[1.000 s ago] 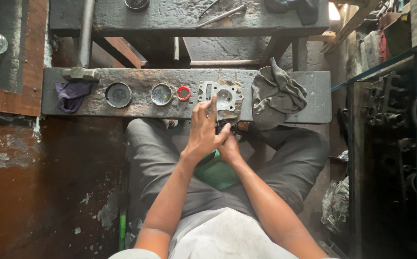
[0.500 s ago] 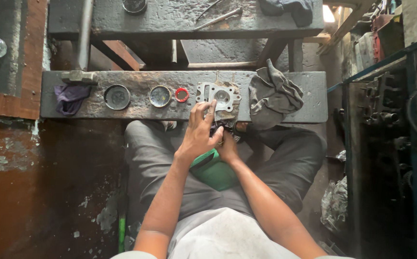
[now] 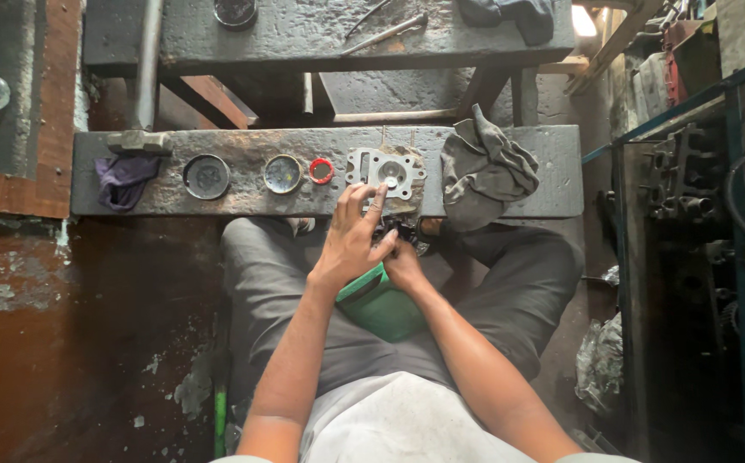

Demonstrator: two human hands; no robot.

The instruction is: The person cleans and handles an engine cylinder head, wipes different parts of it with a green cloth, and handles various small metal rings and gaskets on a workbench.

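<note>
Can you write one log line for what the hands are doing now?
left hand: fingertips at metal engine part | right hand: beside green cloth | bench

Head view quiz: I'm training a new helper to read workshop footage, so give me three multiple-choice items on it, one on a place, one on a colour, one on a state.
1. Where does the grey rag lie on the workbench plank?
A. Right of the metal gasket plate
B. Left of the red ring
C. On the floor

2. What colour is the small ring beside the two round discs?
A. Blue
B. Red
C. Yellow

3. How is the left hand placed?
A. Clenched in a fist on the lap
B. Holding the rag
C. Fingers spread, fingertips reaching up to the metal gasket plate

Answers: 1 A, the rag sits just to the plate's right on the plank. 2 B, the ring is bright red. 3 C, the fingers are open and extend to the plate's lower edge, while the right hand is lower, by a green object on the lap.
</note>
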